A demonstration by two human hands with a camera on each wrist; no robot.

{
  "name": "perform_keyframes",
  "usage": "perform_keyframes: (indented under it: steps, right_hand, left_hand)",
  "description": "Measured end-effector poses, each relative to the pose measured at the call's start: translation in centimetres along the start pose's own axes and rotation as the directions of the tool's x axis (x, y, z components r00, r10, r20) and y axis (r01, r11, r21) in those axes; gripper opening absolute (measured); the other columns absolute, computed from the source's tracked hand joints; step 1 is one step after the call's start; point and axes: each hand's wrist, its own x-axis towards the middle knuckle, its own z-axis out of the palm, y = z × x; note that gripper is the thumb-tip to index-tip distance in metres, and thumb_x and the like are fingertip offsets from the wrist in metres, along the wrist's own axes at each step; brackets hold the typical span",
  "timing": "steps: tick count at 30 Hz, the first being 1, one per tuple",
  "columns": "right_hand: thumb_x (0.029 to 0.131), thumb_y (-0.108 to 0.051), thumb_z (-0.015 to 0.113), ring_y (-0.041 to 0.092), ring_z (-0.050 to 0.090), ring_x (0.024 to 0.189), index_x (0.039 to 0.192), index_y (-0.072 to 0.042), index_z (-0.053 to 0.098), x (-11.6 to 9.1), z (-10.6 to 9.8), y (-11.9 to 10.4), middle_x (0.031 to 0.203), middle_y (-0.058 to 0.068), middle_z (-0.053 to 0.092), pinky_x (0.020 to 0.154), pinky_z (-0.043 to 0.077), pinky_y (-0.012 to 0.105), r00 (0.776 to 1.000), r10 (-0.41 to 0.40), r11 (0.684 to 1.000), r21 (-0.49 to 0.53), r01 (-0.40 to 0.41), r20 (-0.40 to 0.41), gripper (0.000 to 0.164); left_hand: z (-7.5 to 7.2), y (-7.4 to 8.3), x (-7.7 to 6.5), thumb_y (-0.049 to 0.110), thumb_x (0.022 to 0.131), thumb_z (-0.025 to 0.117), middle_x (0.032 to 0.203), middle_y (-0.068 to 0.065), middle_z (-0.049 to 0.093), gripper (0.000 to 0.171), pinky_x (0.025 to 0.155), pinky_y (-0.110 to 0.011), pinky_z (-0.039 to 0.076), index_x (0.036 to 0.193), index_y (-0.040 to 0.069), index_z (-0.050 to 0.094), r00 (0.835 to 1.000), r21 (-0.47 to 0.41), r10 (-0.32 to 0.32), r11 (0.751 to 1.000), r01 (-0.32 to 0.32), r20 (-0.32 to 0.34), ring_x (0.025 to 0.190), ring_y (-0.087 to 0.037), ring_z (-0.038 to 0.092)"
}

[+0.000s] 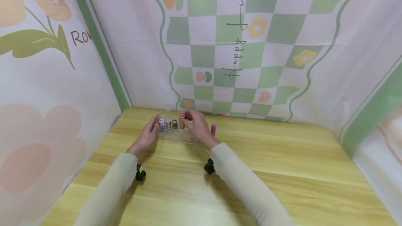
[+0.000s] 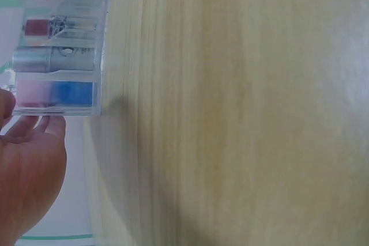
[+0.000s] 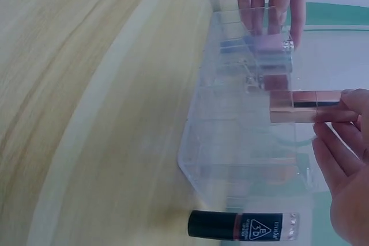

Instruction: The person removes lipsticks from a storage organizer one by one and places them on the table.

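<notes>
A clear plastic organizer (image 1: 171, 136) with compartments stands near the table's back. My left hand (image 1: 148, 136) grips its left end, the fingers lying along the end wall in the right wrist view. Between thumb and fingers my right hand (image 1: 198, 125) pinches a rose-gold lipstick tube (image 3: 305, 106), upright, its lower end at the top of a compartment. To its left in the organizer stand a tube with a dark red part (image 2: 37, 27), a silver tube (image 2: 52, 59) and a pink-and-blue tube (image 2: 55, 93).
A black lipstick tube with a clear top (image 3: 242, 226) stands just outside the organizer's right end. Right of my right hand is a bright pink tube (image 1: 213, 129). Patterned cloth (image 1: 232, 55) hangs behind the wooden table (image 1: 267, 156).
</notes>
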Motion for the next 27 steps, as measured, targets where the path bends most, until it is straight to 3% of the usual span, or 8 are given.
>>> perform_keyframes:
  steps: [14,27]
  right_hand:
    - [0.098,-0.007,0.068,0.021,0.068,0.1,0.114,-0.001,0.064,-0.3,-1.6,-1.0,0.108,0.01,0.068,0.087,0.06,0.023,1.0,-0.014,0.995,0.099,0.012,0.012,0.018]
    - [0.1,-0.009,0.065,0.022,0.066,0.101,0.116,0.0,0.062,-0.9,-3.8,-1.3,0.11,0.011,0.067,0.084,0.061,0.025,0.999,-0.025,0.996,0.084,0.023,0.022,0.018]
  left_hand:
    - [-0.1,0.1,0.0,0.02,0.113,0.031,0.169,-0.018,0.019,0.055,0.126,-0.054,0.017,0.165,0.012,0.015,1.0,-0.018,-0.013,1.0,0.014,0.014,0.154,-0.039,0.02]
    - [-0.1,0.3,-0.1,0.02,0.113,0.031,0.169,-0.016,0.018,0.055,0.126,-0.054,0.017,0.165,0.014,0.014,0.999,-0.016,-0.034,0.999,0.034,0.018,0.154,-0.037,0.02]
